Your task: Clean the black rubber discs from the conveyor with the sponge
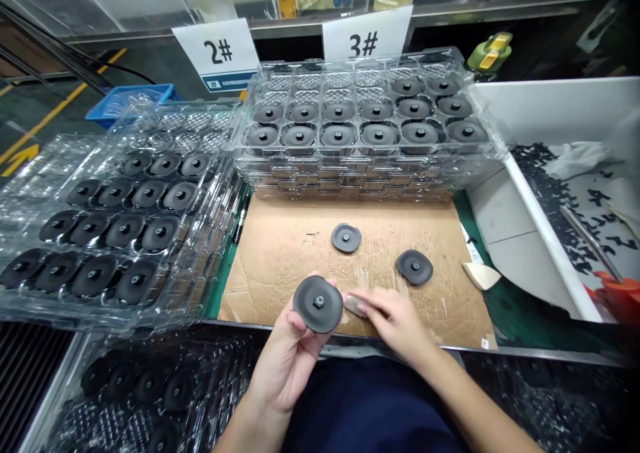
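A round-cornered black plastic disc point(327, 314) with a raised metal-cored hub is gripped at its rim by my left hand point(293, 366), hub side toward me. At the disc's right edge, my right hand point(397, 319) pinches a small pale-grey block point(355, 305); its exact kind is unclear. The block is at or very near the rim; contact cannot be made out. Two similar black discs lie hub up on the cardboard sheet point(280, 266): one disc point(346, 237) beyond my left hand, another disc point(415, 267) beyond my right.
Stacked clear trays point(350, 149) with black discs stand behind the cardboard. More trays point(115, 239) are at the left. A white bin point(543, 239) of small black pieces sits at the right, with a red-handled tool point(617, 293). A cream wedge point(481, 275) lies by the cardboard's right edge.
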Tool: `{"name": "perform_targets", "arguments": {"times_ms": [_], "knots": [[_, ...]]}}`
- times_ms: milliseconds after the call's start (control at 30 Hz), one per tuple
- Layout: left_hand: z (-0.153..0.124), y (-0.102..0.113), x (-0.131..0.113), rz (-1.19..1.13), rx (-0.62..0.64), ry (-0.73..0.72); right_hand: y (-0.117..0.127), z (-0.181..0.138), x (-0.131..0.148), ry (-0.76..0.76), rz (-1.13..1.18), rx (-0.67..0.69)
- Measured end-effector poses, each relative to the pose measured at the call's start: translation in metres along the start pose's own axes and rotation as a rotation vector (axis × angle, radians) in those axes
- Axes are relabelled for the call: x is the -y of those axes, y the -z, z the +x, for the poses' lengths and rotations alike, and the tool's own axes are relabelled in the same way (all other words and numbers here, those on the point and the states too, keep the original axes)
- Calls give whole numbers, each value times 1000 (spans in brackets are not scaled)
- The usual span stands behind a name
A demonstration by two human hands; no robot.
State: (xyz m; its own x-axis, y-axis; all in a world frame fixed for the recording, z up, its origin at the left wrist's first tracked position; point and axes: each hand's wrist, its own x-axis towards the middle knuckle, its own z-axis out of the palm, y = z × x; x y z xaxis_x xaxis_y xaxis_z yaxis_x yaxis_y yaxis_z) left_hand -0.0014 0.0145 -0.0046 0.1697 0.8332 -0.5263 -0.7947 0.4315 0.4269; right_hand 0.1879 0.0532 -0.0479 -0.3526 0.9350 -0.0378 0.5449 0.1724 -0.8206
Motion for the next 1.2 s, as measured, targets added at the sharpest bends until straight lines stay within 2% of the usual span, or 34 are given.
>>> {"name": "perform_targets", "arguments": {"times_ms": [100,200,300,367,433,500,567,633,667,733,800,900,967,1033,1067,1133,1200], "knots": [[-1,-1,1,-2,2,2,-2,-6,3,-26,-19,-12],[-1,-5,4,27,-10,-16,11,-2,37,-22,17,-127],[-2,-9,6,63,-14,-27,21,1,82,207,67,-204],[-4,-9,4,81,-13,1,21,1,102,384,59,-129],[-6,-9,1,105,-25,-7,20,2,111,453,49,6],[-8,-10,0,120,-28,-51,18,6,114,431,21,66],[-8,-14,0,109,10,-51,17,11,116,407,-31,-47],[-9,-18,-1,79,63,-29,17,12,117,444,-52,-147],[-10,-19,-3,70,85,-23,19,10,117,481,-37,-141],[-10,-19,-7,66,113,-14,25,3,115,524,-1,-28],[-10,-16,-10,77,139,7,34,-6,110,455,-18,47],[-8,-12,-9,35,166,21,43,-9,106,327,-197,-52],[-8,-13,-5,0,169,55,46,2,104,430,-269,-76],[-9,-14,-3,-17,186,84,46,17,101,597,-187,8],[-10,-13,-3,-21,204,93,46,24,97,627,-116,43],[-12,-12,-4,-31,234,106,43,33,85,512,-9,13],[-14,-9,-7,-40,259,145,38,33,68,259,40,-85]]}}
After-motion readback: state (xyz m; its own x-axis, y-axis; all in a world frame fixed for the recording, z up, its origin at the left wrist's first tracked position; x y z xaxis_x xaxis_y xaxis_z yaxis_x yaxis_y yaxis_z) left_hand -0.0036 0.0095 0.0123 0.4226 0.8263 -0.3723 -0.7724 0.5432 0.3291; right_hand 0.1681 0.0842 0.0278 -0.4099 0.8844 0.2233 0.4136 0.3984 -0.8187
